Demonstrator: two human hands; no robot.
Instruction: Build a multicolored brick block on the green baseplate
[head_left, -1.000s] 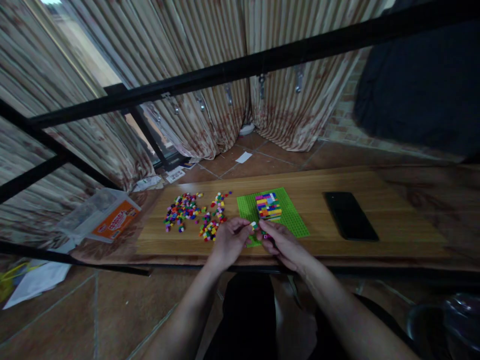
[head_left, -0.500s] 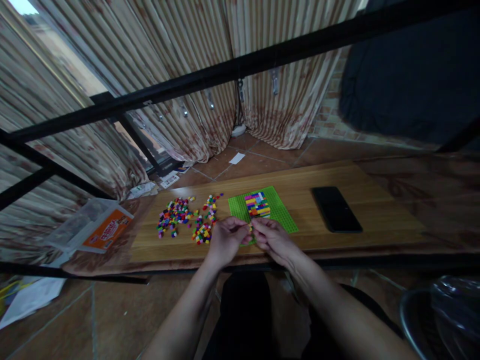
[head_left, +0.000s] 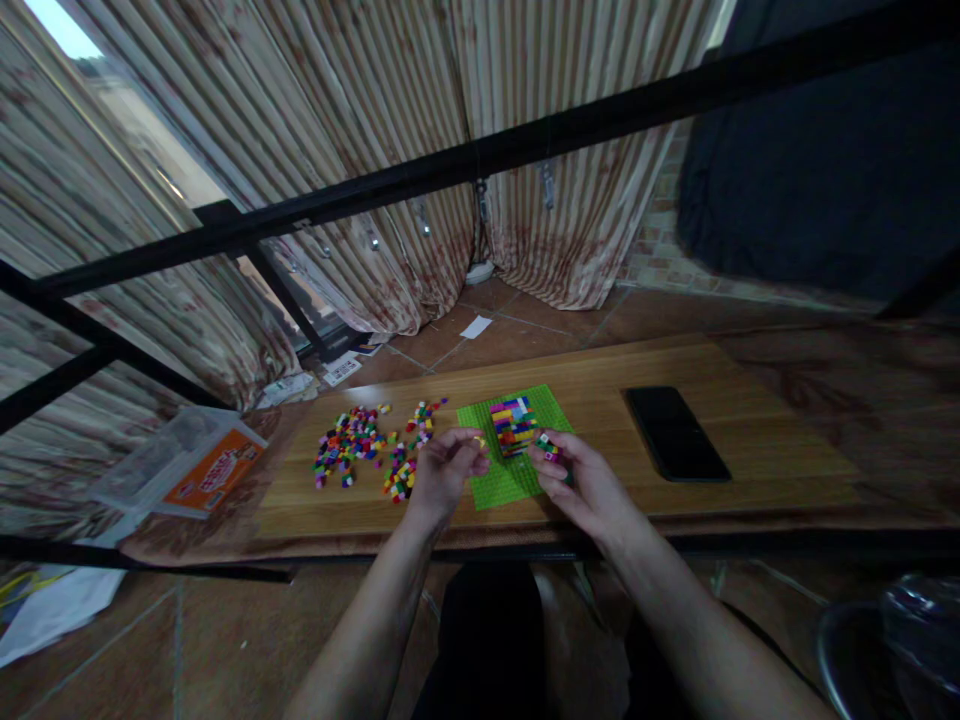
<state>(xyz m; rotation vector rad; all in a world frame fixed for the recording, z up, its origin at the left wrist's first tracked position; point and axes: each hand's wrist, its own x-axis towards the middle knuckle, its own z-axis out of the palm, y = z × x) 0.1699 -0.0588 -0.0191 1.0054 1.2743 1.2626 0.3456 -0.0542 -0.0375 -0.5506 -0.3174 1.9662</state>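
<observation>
A green baseplate lies on the wooden board, carrying a multicoloured block of stacked small bricks. My left hand hovers over the plate's left edge, fingers curled in a pinch on a small yellow brick. My right hand sits at the plate's right edge, closed around a few small bricks, red, green and white. The two hands are apart, with the stacked block between and just beyond them. A heap of loose coloured bricks is spread left of my left hand.
A black phone lies flat on the board to the right. A clear plastic box with an orange label rests off the board's left end. Black metal bars cross overhead. Curtains and tiled floor lie beyond.
My hands, joined over the plate's near edge before, have separated: the left moved left with a yellow brick, the right moved right holding bricks. The view shifted slightly.
</observation>
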